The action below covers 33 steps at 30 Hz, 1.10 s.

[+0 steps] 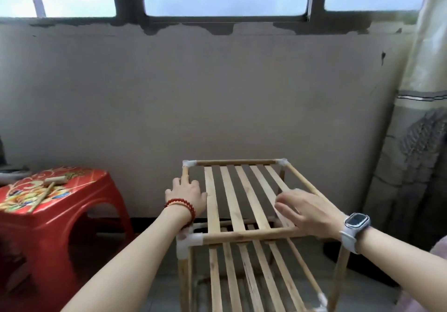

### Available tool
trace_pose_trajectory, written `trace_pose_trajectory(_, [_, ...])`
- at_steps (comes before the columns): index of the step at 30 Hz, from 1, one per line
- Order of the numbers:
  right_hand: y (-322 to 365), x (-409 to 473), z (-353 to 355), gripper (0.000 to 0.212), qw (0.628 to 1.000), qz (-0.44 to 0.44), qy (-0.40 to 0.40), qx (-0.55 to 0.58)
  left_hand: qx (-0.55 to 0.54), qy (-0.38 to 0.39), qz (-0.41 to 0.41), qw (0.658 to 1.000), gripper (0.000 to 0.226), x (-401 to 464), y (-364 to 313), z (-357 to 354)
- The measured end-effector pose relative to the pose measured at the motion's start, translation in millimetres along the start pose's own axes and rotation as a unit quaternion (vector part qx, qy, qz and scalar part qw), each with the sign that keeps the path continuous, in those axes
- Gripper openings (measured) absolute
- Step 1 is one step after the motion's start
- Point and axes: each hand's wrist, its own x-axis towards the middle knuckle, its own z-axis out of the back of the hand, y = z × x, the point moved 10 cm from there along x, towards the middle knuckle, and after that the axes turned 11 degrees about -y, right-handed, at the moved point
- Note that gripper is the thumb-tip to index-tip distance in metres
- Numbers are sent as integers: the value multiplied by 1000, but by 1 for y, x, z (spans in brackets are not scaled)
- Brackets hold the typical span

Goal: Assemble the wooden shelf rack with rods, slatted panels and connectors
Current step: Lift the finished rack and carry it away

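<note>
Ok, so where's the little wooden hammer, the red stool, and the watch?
Wooden hammer (pixel 56 180): head view, on its pale head, lying on the stool top.
Red stool (pixel 52 224): head view, on its plain red front side.
Watch (pixel 357 221): head view, on its dark screen, at the right wrist.

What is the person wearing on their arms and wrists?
Both forearms are bare, with no sleeves in view. The left wrist carries a red beaded bracelet wound round in two strands. The right wrist carries a smartwatch with a dark rectangular screen, silvery case and pale grey strap.
</note>
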Motion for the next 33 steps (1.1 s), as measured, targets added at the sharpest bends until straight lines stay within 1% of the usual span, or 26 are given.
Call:
trace_pose_trajectory(1, [-19, 9, 3, 43, 998, -52, -25, -41, 3, 18, 14, 1000, 42, 5, -2, -6])
trace_pose_trajectory(2, [-41, 18, 0, 42, 989, -108, -25, -93, 2, 32, 33, 999, 46, 12, -4, -11])
trace_pose_trajectory(3, [-65, 27, -8, 44, 978, -168, 2, -124, -3, 43, 52, 998, 49, 21, -6, -18])
trace_pose_trajectory(4, [-84, 34, -18, 50, 968, -223, 27, -113, 0, 47, 63, 997, 51, 31, -8, -21])
trace_pose_trajectory(5, [-98, 42, -26, 58, 961, -264, 40, -76, 11, 39, 70, 997, 55, 41, -9, -23])
trace_pose_trajectory(6, [-113, 58, -38, 65, 958, -284, 33, -29, 30, 27, 75, 996, 60, 59, -10, -27])
trace_pose_trajectory(7, [-117, 65, -41, 69, 957, -287, 25, -17, 42, 22, 80, 996, 65, 64, -10, -29])
trace_pose_trajectory(9, [-128, 80, -53, 71, 958, -284, 15, -31, 47, 41, 89, 994, 75, 73, -11, -46])
trace_pose_trajectory(12, [-133, 83, -60, 85, 957, -282, 13, -65, 53, 74, 92, 992, 80, 63, -12, -65])
trace_pose_trajectory(14, [-129, 76, -58, 93, 957, -282, -6, -64, 49, 53, 90, 993, 79, 54, -5, -65])
trace_pose_trajectory(18, [-120, 62, -50, 99, 946, -320, 15, -51, 31, 72, 125, 989, 65, 33, 0, -57])
trace_pose_trajectory(19, [-118, 54, -47, 101, 940, -337, 27, -44, 35, 78, 137, 987, 65, 22, -1, -53])
trace_pose_trajectory(20, [-118, 48, -46, 104, 934, -354, 33, -35, 39, 79, 146, 985, 70, 15, -3, -49])
trace_pose_trajectory(21, [-117, 38, -43, 108, 924, -377, 52, -25, 43, 97, 163, 981, 77, 3, -2, -43])
trace_pose_trajectory(23, [-117, 17, -40, 113, 904, -419, 83, 0, 17, 120, 210, 970, 92, -19, 0, -36])
trace_pose_trajectory(25, [-113, -6, -34, 114, 882, -455, 117, 24, -16, 133, 248, 959, 100, -40, 2, -25])
trace_pose_trajectory(26, [-110, -17, -30, 114, 873, -469, 126, 34, -20, 137, 254, 957, 103, -48, 2, -21])
trace_pose_trajectory(30, [-93, -59, -10, 115, 832, -524, 176, 53, -14, 205, 264, 942, 112, -80, 1, -9])
trace_pose_trajectory(33, [-78, -86, 2, 114, 803, -566, 181, 42, -26, 241, 275, 930, 113, -101, 0, -3])
